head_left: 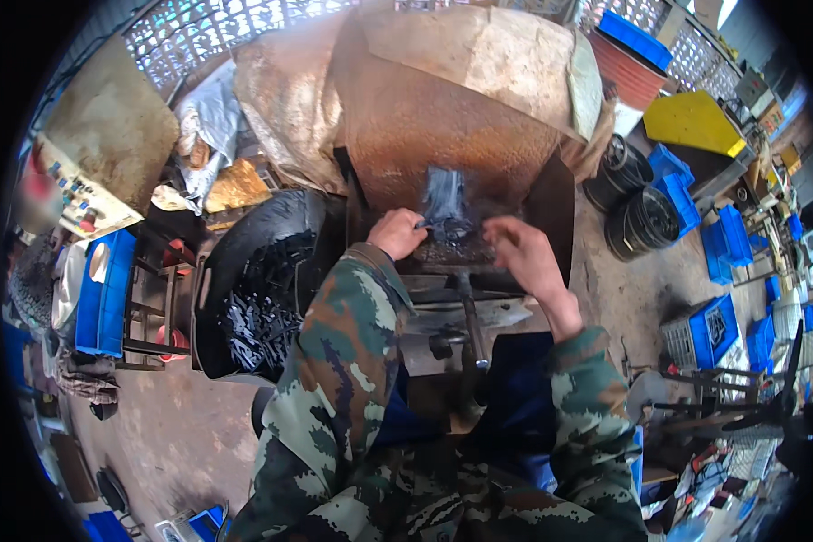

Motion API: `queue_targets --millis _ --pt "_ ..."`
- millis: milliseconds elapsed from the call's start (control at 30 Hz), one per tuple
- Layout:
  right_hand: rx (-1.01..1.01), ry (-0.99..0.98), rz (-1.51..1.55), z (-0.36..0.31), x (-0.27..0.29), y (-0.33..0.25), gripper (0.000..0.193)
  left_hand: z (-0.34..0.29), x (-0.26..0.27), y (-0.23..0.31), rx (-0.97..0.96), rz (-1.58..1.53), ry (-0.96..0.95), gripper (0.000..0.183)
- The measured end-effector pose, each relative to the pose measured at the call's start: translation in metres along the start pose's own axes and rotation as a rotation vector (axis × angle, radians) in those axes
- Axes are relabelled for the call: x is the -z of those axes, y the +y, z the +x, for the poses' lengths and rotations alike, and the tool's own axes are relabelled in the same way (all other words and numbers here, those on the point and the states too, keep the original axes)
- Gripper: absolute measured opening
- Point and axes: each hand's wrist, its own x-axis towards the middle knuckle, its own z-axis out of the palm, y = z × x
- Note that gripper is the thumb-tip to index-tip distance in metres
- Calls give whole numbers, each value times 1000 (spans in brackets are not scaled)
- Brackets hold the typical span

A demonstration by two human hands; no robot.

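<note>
My left hand [397,234] is closed at the left side of a grinding machine, pinching a small dark piece [422,223] by its end. Right beside that piece is a blurred, grey-blue wheel or belt [444,193], standing in front of a rusty metal hood [443,117]. My right hand [524,256] hovers on the other side, fingers loosely bent and apart, with nothing visible in them. Under both hands lies the dark, dirty ledge [452,257] of the machine, and a metal rod with a bolt [470,321] runs from it toward me.
At my left a black tub [210,298] holds many dark strips [262,303]. Further left are a blue crate [106,294] and a control panel [81,194]. Black buckets [641,224] and several blue bins [730,239] stand to the right. Cloth sheets [479,59] drape over the hood.
</note>
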Motion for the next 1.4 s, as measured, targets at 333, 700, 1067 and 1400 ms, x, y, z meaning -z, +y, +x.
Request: queue_targets --millis 333,700,1067,1400 --pt "-148 33 465 46 -42 -11 34 -10 44 30 8 -600 38 22" --pt "-165 128 767 43 -31 -20 20 -17 54 62 258 -770 8 29" --pt "-235 85 761 22 -12 -20 22 11 19 -22 149 -409 -206 21" --pt "-288 71 790 18 -12 -21 24 4 25 -15 -116 -307 -210 31"
